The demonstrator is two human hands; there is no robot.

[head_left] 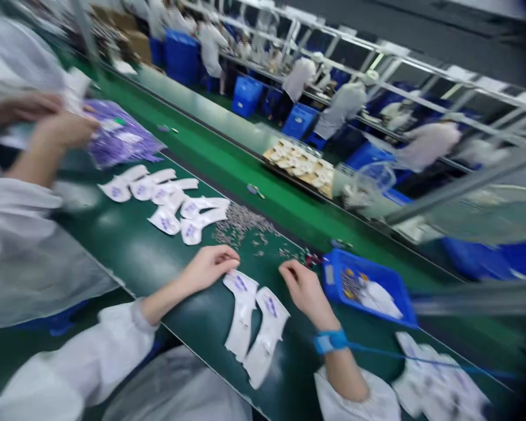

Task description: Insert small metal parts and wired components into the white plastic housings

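Observation:
Two curved white plastic parts (241, 316) with purple markings lie side by side on the green bench (193, 318) before me. My left hand (213, 268) is closed in a pinch at the upper end of the left part; whatever its fingertips hold is too small to tell. To the right of both parts, my right hand (305, 292) has its thumb and fingers pinched together above the bench, and I cannot make out what is in them. A blue wrist strap (330, 341) with a cord circles my right wrist. Small metal pieces (241, 225) are scattered beyond my hands.
A blue bin (370, 286) with parts stands right of my right hand. More white parts (166, 199) lie at left, others (438, 380) at lower right. A co-worker's hands (65, 126) handle a white piece beside a purple bag (123, 134). A green conveyor (228, 169) runs behind.

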